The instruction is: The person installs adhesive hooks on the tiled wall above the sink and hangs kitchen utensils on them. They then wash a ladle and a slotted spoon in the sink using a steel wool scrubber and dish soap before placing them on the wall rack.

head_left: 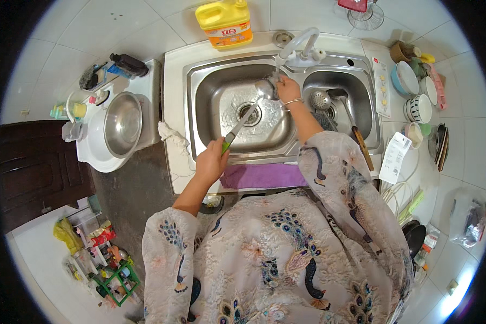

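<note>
My left hand [211,161] is closed round the green-ended handle of a metal ladle [243,123], held slanting over the large left sink basin [205,116]. The ladle's bowl points up and away, near the stream from the white tap [302,49]. Beside that bowl, my right hand [289,89], with a bangle at the wrist, is under the tap. Its fingers look curled in; what they hold, if anything, is hidden. Water spreads over the basin floor around the drain [249,114].
In the smaller right basin lie a slotted skimmer [321,100] and a wooden-handled spatula [356,132]. A yellow jug [225,24] stands behind the sink. Bowls [417,109] are stacked at right. A white rag [173,137] and a purple cloth [263,176] lie along the counter; a metal basin [123,124] sits at left.
</note>
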Motion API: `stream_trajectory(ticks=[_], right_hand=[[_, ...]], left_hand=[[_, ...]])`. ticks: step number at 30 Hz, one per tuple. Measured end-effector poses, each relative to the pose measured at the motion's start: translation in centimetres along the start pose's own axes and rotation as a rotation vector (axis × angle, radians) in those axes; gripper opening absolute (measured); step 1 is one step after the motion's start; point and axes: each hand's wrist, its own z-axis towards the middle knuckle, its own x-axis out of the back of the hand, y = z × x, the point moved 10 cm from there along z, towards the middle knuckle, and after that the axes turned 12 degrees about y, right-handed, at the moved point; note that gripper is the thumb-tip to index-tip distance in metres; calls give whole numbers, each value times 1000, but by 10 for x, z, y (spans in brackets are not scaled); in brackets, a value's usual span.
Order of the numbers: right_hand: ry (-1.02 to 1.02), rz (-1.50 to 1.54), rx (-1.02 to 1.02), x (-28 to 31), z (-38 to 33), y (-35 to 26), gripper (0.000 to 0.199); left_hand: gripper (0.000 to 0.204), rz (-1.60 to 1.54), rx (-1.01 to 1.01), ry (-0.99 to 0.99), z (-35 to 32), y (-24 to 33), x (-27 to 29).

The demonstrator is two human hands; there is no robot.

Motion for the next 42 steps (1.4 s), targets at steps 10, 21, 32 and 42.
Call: stream_trajectory(ticks=[10,21,32,42], right_hand=[[-53,-213,808,-19,-45,-94,26],[-420,-39,-8,-38,8,-12,48],[-374,-413,362,-67,26,-1,42],[-323,-314,591,-44,-24,-84,27]], left_hand=[[41,53,-152,78,16,-11,12],[44,123,-237,60,-3,-2,6],[46,136,-233,95,-21,-10,-4],[43,35,-110,177,-25,-11,-9]])
